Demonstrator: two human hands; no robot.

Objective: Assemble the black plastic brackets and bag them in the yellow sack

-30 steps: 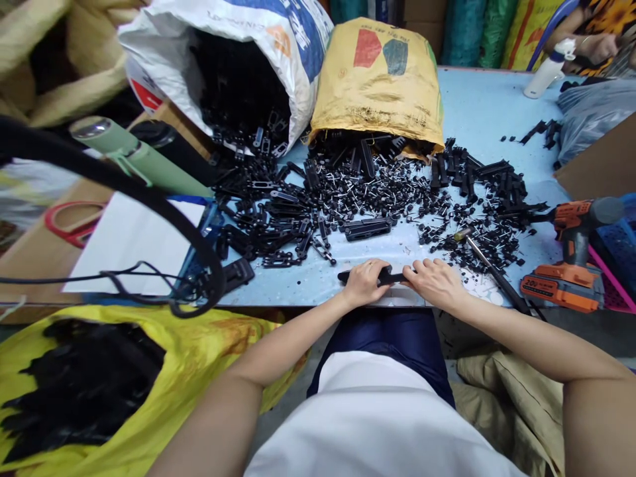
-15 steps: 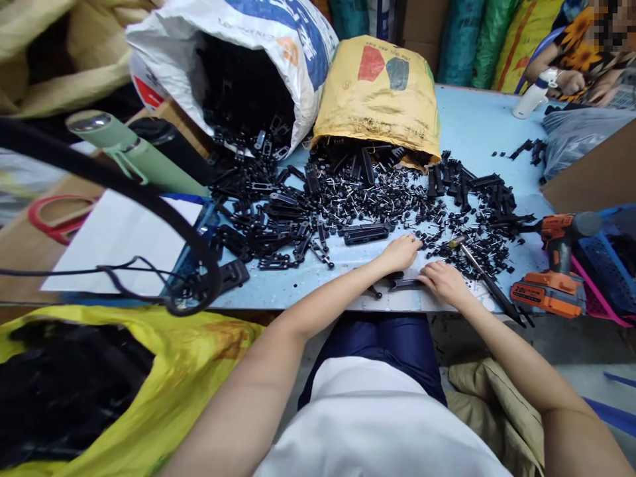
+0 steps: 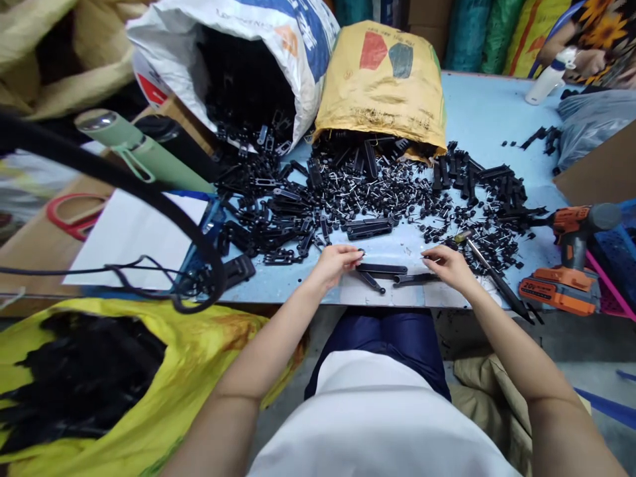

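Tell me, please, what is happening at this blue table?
A person is at work at the blue table. The left hand pinches a small dark piece; the right hand seems to pinch another. Long black parts lie between the hands, by the near edge. Beyond them spreads a heap of black-headed pins; a hammer and an orange drill are to the right.

Desk [image 3: 479, 103]: bright, evenly lit, a pale sheen across its middle.
White sack [image 3: 309, 86]: lit outside, deep shadow within.
Black pieces [image 3: 293, 215]: fine detail lost in dark clumps.
Flask lid [image 3: 95, 118]: small glint.
Black cable [image 3: 124, 180]: soft, out of focus.
Arms [image 3: 236, 391]: stretched toward the lower corners by wide-angle distortion.
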